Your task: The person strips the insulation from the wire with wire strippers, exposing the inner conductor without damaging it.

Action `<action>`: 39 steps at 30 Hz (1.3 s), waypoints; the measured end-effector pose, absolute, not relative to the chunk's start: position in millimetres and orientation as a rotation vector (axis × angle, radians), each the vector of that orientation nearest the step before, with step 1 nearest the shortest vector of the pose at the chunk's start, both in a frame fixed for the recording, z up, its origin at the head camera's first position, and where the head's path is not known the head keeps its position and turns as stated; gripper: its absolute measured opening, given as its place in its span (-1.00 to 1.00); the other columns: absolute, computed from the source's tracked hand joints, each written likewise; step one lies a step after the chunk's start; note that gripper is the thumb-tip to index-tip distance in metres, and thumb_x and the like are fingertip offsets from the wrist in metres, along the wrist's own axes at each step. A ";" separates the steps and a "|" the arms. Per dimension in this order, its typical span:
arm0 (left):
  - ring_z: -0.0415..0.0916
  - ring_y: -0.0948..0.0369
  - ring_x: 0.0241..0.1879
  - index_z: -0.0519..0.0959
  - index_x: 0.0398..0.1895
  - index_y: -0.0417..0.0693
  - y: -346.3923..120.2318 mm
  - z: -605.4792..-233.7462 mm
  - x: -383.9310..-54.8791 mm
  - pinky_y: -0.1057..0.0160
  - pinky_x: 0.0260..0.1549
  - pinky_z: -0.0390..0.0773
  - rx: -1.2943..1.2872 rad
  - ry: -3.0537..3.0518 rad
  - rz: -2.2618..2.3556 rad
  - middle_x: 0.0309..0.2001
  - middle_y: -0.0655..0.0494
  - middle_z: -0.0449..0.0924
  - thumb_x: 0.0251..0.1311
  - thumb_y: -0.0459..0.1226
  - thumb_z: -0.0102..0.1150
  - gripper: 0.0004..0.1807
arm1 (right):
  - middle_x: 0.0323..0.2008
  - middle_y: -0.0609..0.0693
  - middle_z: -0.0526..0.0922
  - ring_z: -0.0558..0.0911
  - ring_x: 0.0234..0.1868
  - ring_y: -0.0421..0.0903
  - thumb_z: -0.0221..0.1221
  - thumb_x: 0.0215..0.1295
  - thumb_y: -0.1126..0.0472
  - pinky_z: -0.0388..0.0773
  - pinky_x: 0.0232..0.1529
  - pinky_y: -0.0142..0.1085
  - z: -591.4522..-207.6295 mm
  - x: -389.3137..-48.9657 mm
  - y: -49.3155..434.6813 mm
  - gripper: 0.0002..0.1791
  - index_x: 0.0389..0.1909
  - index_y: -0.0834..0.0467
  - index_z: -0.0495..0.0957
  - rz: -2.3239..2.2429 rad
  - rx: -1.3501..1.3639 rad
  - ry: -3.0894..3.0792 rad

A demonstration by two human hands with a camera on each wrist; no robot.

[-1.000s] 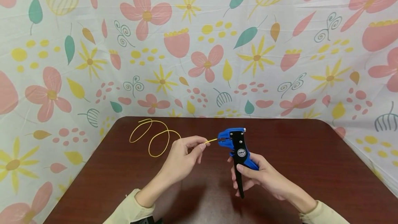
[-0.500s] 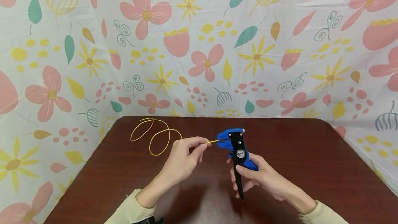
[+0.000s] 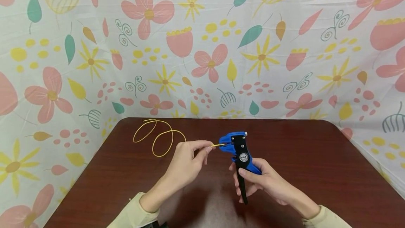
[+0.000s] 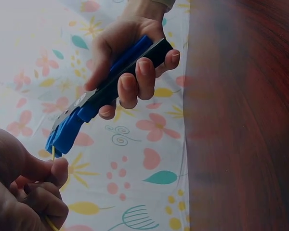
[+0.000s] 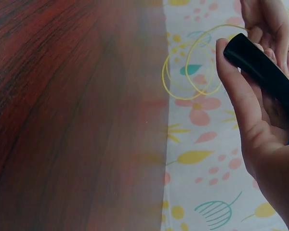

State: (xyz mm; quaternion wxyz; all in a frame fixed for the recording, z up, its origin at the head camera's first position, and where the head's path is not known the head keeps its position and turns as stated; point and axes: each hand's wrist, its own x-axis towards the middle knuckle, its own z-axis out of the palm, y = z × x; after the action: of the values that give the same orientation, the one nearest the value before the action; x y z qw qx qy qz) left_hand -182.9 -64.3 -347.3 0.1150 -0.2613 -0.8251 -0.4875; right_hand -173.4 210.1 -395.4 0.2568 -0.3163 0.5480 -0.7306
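While the left hand (image 3: pixel 188 159) pinches the yellow wire (image 3: pixel 172 137) near its end, the right hand (image 3: pixel 265 177) curls firmly round the handles of the blue-and-black tool (image 3: pixel 243 149), whose head sits at eleven o'clock from that grip. The wire's short end points toward three o'clock, at the tool's parted mouth; its loops spread at ten o'clock from the left hand. A loose pinch could let the thin end bend or slip out, and an early squeeze could catch it crooked. How deep the tip sits is hard to make out, and the right wrist view cuts off the tool's head.
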 end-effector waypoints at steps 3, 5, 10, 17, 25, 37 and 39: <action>0.35 0.32 -0.72 0.79 -0.07 -0.08 -63.9 -346.2 -182.0 0.28 -0.59 0.44 -0.767 -2.417 -1.425 -0.62 0.24 0.53 0.48 -0.38 0.22 -0.83 | -0.15 0.22 0.66 0.76 -0.22 0.09 -0.21 0.72 0.38 0.67 -0.24 0.31 -396.2 -172.6 208.6 -0.66 0.25 0.54 0.33 -1.991 -0.860 1.497; 0.36 0.33 -0.71 0.79 -0.06 -0.08 -63.6 -345.5 -181.5 0.28 -0.59 0.45 -0.769 -2.419 -1.426 -0.62 0.25 0.53 0.48 -0.38 0.23 -0.84 | -0.17 0.22 0.67 0.76 -0.23 0.08 -0.19 0.72 0.38 0.66 -0.25 0.32 -396.7 -171.8 208.0 -0.68 0.22 0.55 0.35 -1.994 -0.858 1.525; 0.39 0.34 -0.69 0.79 -0.09 -0.07 -62.8 -343.9 -180.9 0.29 -0.61 0.45 -0.782 -2.410 -1.409 -0.61 0.23 0.54 0.49 -0.38 0.22 -0.84 | -0.22 0.23 0.67 0.77 -0.28 0.08 -0.11 0.68 0.41 0.65 -0.26 0.33 -397.4 -170.3 206.6 -0.74 0.16 0.52 0.41 -1.997 -0.855 1.635; 0.38 0.35 -0.70 0.79 -0.10 -0.06 -62.0 -341.3 -180.2 0.28 -0.62 0.46 -0.805 -2.405 -1.373 -0.61 0.23 0.53 0.50 -0.38 0.21 -0.83 | -0.25 0.24 0.67 0.77 -0.31 0.08 -0.05 0.65 0.43 0.67 -0.29 0.30 -397.0 -169.9 204.3 -0.77 0.11 0.54 0.41 -2.016 -0.864 1.701; 0.39 0.36 -0.70 0.79 -0.11 -0.05 -60.7 -338.8 -180.2 0.29 -0.65 0.45 -0.814 -2.405 -1.346 -0.62 0.38 0.47 0.50 -0.39 0.21 -0.83 | -0.27 0.24 0.65 0.77 -0.32 0.06 -0.04 0.64 0.42 0.64 -0.30 0.34 -398.1 -171.7 203.4 -0.81 0.08 0.44 0.47 -2.012 -0.860 1.702; 0.37 0.36 -0.70 0.79 -0.10 -0.08 -58.8 -337.8 -181.4 0.28 -0.64 0.46 -0.831 -2.408 -1.315 -0.62 0.38 0.46 0.48 -0.41 0.22 -0.83 | -0.30 0.24 0.64 0.75 -0.37 0.03 -0.06 0.65 0.42 0.64 -0.36 0.34 -399.7 -172.2 200.7 -0.82 0.05 0.47 0.44 -2.019 -0.878 1.680; 0.37 0.36 -0.70 0.79 -0.09 -0.08 -58.6 -337.9 -181.7 0.28 -0.64 0.47 -0.834 -2.407 -1.315 -0.62 0.38 0.46 0.48 -0.41 0.22 -0.83 | -0.31 0.23 0.64 0.75 -0.37 0.03 -0.06 0.65 0.43 0.64 -0.36 0.34 -399.7 -172.1 200.4 -0.81 0.05 0.48 0.44 -2.018 -0.876 1.676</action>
State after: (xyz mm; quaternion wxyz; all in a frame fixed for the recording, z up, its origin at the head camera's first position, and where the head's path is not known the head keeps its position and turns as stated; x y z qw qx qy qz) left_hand -181.7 -58.6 -337.9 0.1367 -0.2882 -0.8317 -0.4544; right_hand -172.1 200.4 -399.7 0.1868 -0.3113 0.5953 -0.7168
